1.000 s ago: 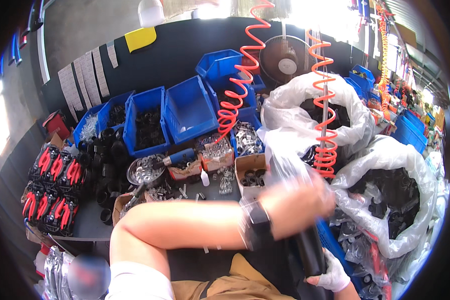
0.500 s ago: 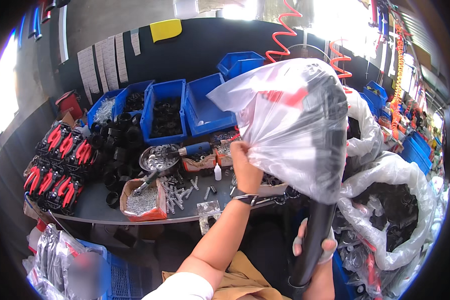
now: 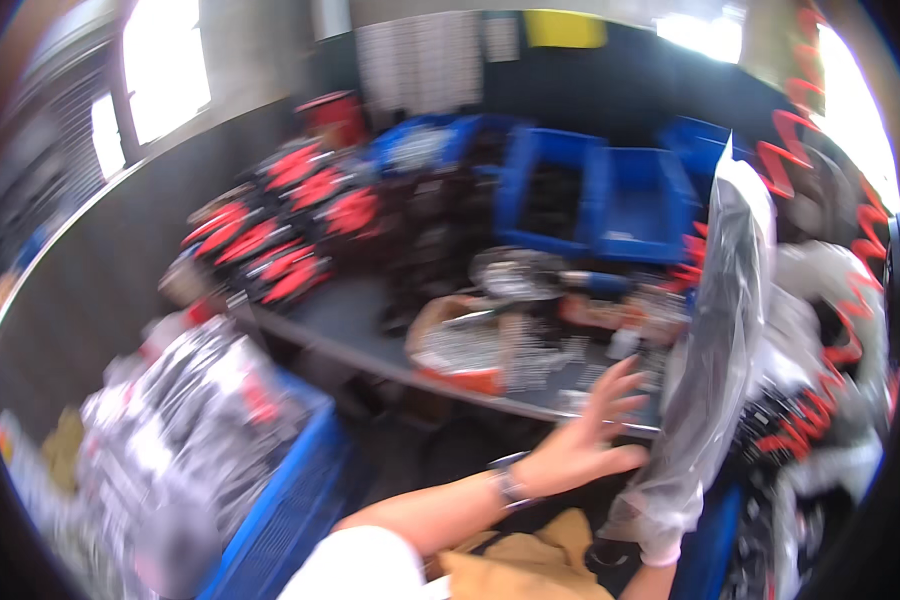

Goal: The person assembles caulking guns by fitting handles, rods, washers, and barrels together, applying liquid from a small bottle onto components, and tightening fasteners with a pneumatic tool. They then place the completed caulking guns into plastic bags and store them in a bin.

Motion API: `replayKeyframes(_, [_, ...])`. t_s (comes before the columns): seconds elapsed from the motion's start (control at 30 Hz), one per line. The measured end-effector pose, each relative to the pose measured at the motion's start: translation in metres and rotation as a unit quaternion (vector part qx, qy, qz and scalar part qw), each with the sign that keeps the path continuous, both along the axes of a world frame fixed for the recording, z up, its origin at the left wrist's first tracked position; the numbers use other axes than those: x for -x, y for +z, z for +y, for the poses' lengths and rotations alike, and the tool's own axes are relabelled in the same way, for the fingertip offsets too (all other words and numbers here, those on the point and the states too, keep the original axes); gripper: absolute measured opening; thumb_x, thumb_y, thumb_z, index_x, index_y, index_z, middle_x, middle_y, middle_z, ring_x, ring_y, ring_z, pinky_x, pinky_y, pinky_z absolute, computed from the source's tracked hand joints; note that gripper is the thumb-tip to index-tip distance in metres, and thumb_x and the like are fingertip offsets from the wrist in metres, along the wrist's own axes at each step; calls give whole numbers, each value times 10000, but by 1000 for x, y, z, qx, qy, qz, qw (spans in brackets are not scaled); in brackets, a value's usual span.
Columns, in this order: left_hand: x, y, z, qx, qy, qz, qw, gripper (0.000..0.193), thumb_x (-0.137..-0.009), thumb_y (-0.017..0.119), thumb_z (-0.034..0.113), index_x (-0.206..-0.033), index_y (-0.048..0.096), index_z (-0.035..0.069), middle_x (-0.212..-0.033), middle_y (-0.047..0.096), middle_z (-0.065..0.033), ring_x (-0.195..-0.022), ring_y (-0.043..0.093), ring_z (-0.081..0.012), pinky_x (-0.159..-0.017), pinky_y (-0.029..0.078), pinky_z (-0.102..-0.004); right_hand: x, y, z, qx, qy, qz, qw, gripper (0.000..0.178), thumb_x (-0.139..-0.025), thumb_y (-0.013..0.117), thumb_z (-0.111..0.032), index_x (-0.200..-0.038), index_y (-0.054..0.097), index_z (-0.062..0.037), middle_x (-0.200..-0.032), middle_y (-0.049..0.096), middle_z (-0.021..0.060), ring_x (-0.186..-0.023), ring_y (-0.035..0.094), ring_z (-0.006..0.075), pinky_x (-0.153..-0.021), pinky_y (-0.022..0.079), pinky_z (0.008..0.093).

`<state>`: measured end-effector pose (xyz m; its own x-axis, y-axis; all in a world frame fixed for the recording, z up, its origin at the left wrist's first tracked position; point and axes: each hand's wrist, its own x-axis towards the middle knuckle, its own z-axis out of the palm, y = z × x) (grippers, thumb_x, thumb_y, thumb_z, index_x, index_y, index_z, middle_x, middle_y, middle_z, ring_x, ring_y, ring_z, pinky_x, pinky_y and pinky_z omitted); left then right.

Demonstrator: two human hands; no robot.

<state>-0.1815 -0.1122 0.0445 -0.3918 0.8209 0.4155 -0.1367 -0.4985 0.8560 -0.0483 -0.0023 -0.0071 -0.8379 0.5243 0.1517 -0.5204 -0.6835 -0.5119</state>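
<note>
The right hand (image 3: 662, 528), its fingers blurred against plastic, grips the lower end of a bagged black tube (image 3: 725, 300), which rises above them, leaning right. The left hand (image 3: 576, 455) has its fingers spread and empty, just left of the tube. Beyond its fingertips, leftward, sit an open carton (image 3: 460, 380) of small metal parts, red-and-black hand tools (image 3: 317, 188), then, straighter ahead, blue bins (image 3: 645, 205).

One bagged tube (image 3: 722, 320), one yellow sheet (image 3: 566, 30), two red coiled hoses (image 3: 803, 438).
</note>
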Motion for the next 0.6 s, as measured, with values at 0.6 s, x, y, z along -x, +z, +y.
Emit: replayKeyframes(0.6, [-35, -104, -386, 44, 822, -61, 565, 794, -901, 696, 170, -1493, 207, -32, -1466, 352, -181, -1330, 380, -251, -1118, 294, -355, 169, -39, -359, -566, 552, 50, 610, 663, -753, 762, -218, -1307, 490, 25, -1057, 645, 113, -956, 610, 155, -853, 495, 323])
